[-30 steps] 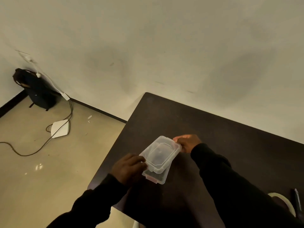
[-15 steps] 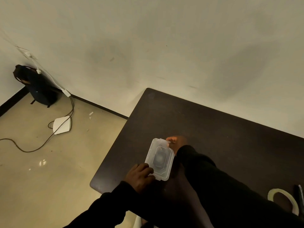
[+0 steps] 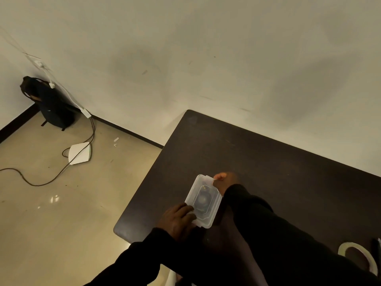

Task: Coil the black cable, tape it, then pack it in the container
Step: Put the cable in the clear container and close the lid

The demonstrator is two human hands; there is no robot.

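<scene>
Two hands on one little clear plastic container point(image 3: 203, 201), that's basically the whole scene. It sits on the dark bench point(image 3: 257, 162) near the left front corner, lid on top, and you can make out a dark coil through the lid, so the black cable point(image 3: 203, 200) looks to be inside already, though it's too murky to see any tape on it.

Left hand point(image 3: 177, 221) is at the near left corner of the container, fingers point(image 3: 188, 209) curled down onto the lid edge, pressing or gripping there. Right hand point(image 3: 223, 181) is at the far right corner, fingertips pinched on the lid rim. Can't honestly tell if the lid is fully snapped shut or just resting. Both arms are in black sleeves, and the right sleeve point(image 3: 278, 234) covers a big chunk of the bench.

Off at the lower right edge of the bench there's a roll of pale tape point(image 3: 358, 259) lying flat, and just beside it something dark and pen-like point(image 3: 376, 250), cut off by the frame so I won't swear to what it is.

On the floor to the left: a white flat gadget point(image 3: 80, 152) with a dark cord point(image 3: 41, 180) snaking away from it, and a black bag point(image 3: 51, 104) slumped in the corner against the wall.
</scene>
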